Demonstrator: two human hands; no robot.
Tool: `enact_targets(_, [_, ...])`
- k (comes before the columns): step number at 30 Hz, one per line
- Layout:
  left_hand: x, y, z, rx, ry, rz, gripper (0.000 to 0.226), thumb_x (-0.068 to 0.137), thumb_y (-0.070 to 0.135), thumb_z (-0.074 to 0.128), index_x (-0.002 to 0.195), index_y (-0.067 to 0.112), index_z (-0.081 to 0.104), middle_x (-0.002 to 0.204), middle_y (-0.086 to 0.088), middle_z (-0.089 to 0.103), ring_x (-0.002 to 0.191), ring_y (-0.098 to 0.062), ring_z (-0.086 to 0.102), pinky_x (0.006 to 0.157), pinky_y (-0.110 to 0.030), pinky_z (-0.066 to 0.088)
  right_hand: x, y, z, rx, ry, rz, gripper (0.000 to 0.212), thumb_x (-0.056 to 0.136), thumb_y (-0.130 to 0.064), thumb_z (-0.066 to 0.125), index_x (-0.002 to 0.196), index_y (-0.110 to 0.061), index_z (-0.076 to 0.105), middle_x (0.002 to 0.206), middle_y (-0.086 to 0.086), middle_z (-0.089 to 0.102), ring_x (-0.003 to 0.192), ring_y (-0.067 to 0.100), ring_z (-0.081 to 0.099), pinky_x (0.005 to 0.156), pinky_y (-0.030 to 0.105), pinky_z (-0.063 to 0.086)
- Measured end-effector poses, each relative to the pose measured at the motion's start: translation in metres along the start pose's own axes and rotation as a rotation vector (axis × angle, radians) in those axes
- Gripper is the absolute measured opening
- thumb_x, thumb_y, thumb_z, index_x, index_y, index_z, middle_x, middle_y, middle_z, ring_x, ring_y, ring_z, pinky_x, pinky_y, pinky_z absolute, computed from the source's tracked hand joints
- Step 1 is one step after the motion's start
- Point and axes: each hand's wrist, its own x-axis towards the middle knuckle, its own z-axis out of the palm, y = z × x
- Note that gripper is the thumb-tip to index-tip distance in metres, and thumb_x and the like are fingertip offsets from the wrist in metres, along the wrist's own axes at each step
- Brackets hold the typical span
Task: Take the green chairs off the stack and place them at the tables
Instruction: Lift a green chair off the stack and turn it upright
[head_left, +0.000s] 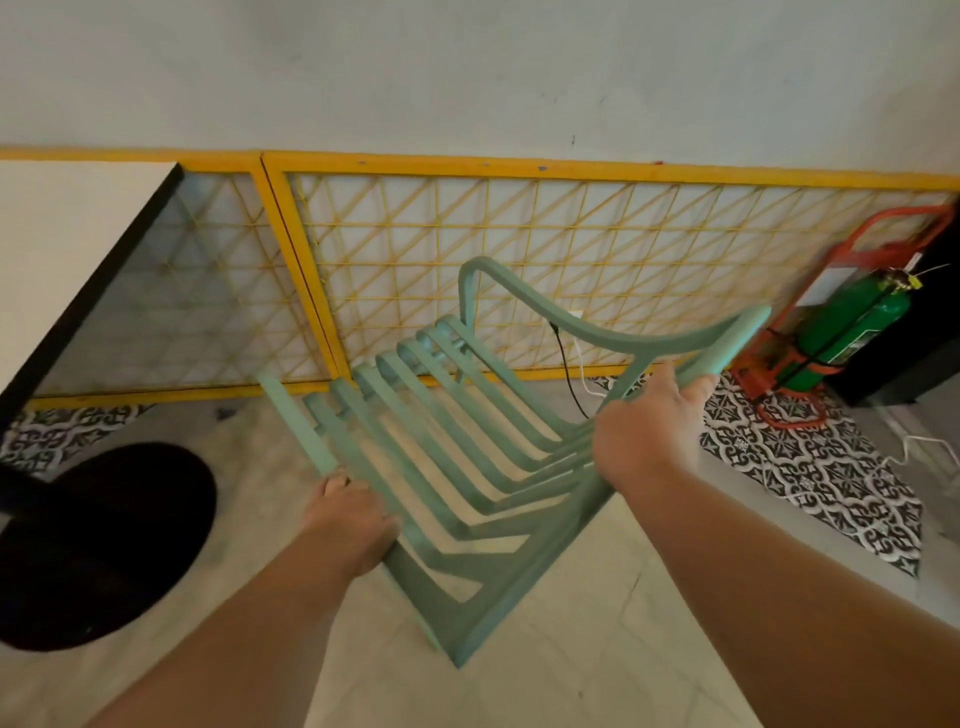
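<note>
A green slatted chair hangs tilted in the air in front of me, its legs pointing away toward the wall. My left hand grips the chair's left edge near one leg. My right hand grips the frame on the right, beside another leg. The white-topped table with a black edge stands at the left, its round black base on the floor below. No stack of chairs is in view.
A yellow lattice panel runs along the wall behind the chair. A green fire extinguisher in a red stand sits at the right, by a black cabinet. Cables trail over the patterned floor tiles.
</note>
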Motion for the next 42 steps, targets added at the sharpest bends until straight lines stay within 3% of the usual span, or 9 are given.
enact_targets(9, [0.007, 0.007, -0.006, 0.308, 0.119, 0.186, 0.025, 0.098, 0.022, 0.049, 0.113, 0.022, 0.070, 0.110, -0.005, 0.070, 0.111, -0.033, 0.058, 0.109, -0.052, 0.031, 0.013, -0.007, -0.004, -0.096, -0.001, 0.001, 0.073, 0.089, -0.005, 0.041, 0.160, -0.016, 0.026, 0.168, 0.012, -0.015, 0.143, 0.039, 0.035, 0.107, 0.044, 0.043])
enact_targets(19, [0.012, 0.009, 0.001, 0.103, 0.153, 0.130, 0.033, 0.097, 0.023, 0.041, 0.113, 0.021, 0.069, 0.118, -0.008, 0.069, 0.116, -0.035, 0.057, 0.108, -0.047, 0.035, 0.017, -0.010, -0.010, -0.270, -0.039, -0.037, 0.053, 0.092, -0.010, 0.045, 0.144, -0.003, 0.039, 0.164, 0.028, -0.010, 0.128, 0.045, 0.047, 0.104, 0.051, 0.047])
enact_targets(23, [0.005, 0.020, 0.005, -0.011, 0.190, 0.101, 0.045, 0.099, 0.034, 0.030, 0.106, 0.014, 0.069, 0.113, -0.008, 0.069, 0.113, -0.030, 0.057, 0.106, -0.044, 0.033, 0.027, -0.003, -0.016, -0.386, -0.020, -0.202, 0.045, 0.090, -0.007, 0.053, 0.133, 0.006, 0.051, 0.148, 0.036, 0.029, 0.131, 0.044, 0.042, 0.107, 0.043, 0.038])
enact_targets(27, [-0.005, 0.037, 0.011, -0.038, 0.152, 0.114, 0.063, 0.084, 0.032, 0.012, 0.104, 0.013, 0.068, 0.109, -0.014, 0.066, 0.112, -0.035, 0.053, 0.108, -0.049, 0.034, 0.038, -0.001, -0.021, -0.375, -0.004, -0.221, 0.046, 0.090, -0.005, 0.052, 0.134, 0.007, 0.050, 0.146, 0.032, 0.034, 0.131, 0.042, 0.042, 0.099, 0.041, 0.037])
enact_targets(32, [-0.008, 0.055, 0.018, -0.053, 0.119, 0.034, 0.043, 0.097, 0.028, 0.024, 0.109, 0.015, 0.063, 0.113, -0.010, 0.065, 0.118, -0.035, 0.049, 0.114, -0.053, 0.026, 0.048, -0.004, -0.026, -0.421, -0.075, -0.332, 0.039, 0.092, -0.001, 0.048, 0.131, 0.006, 0.053, 0.145, 0.031, 0.036, 0.130, 0.044, 0.042, 0.104, 0.046, 0.039])
enact_targets(36, [-0.008, 0.068, 0.016, -0.018, 0.062, 0.012, 0.046, 0.097, 0.026, 0.023, 0.127, 0.018, 0.056, 0.126, -0.012, 0.061, 0.130, -0.038, 0.042, 0.118, -0.059, 0.018, 0.062, -0.008, -0.026, -0.335, -0.112, -0.266, 0.053, 0.092, 0.000, 0.041, 0.144, -0.008, 0.045, 0.158, 0.022, 0.016, 0.090, 0.031, 0.056, 0.070, 0.033, 0.047])
enact_targets(37, [-0.007, 0.072, 0.014, -0.010, 0.065, 0.011, 0.045, 0.096, 0.025, 0.025, 0.128, 0.019, 0.056, 0.126, -0.011, 0.060, 0.130, -0.039, 0.043, 0.118, -0.060, 0.019, 0.065, -0.009, -0.027, -0.355, -0.129, -0.271, 0.052, 0.092, 0.001, 0.041, 0.143, -0.008, 0.047, 0.158, 0.021, 0.016, 0.091, 0.030, 0.056, 0.066, 0.031, 0.047])
enact_targets(40, [-0.010, 0.087, 0.010, -0.024, 0.077, -0.021, 0.042, 0.093, 0.025, 0.030, 0.127, 0.020, 0.055, 0.122, -0.011, 0.061, 0.126, -0.039, 0.045, 0.116, -0.062, 0.022, 0.078, -0.012, -0.029, -0.373, -0.167, -0.278, 0.034, 0.095, 0.000, 0.043, 0.123, 0.001, 0.062, 0.149, 0.022, 0.033, 0.131, 0.043, 0.039, 0.099, 0.041, 0.045])
enact_targets(42, [-0.011, 0.098, 0.008, -0.058, 0.080, -0.039, 0.042, 0.092, 0.025, 0.031, 0.127, 0.020, 0.054, 0.124, -0.011, 0.061, 0.126, -0.039, 0.045, 0.115, -0.062, 0.022, 0.081, -0.017, -0.031, -0.466, -0.218, -0.297, 0.029, 0.096, -0.004, 0.044, 0.112, -0.004, 0.068, 0.149, 0.022, 0.036, 0.131, 0.042, 0.032, 0.104, 0.042, 0.041])
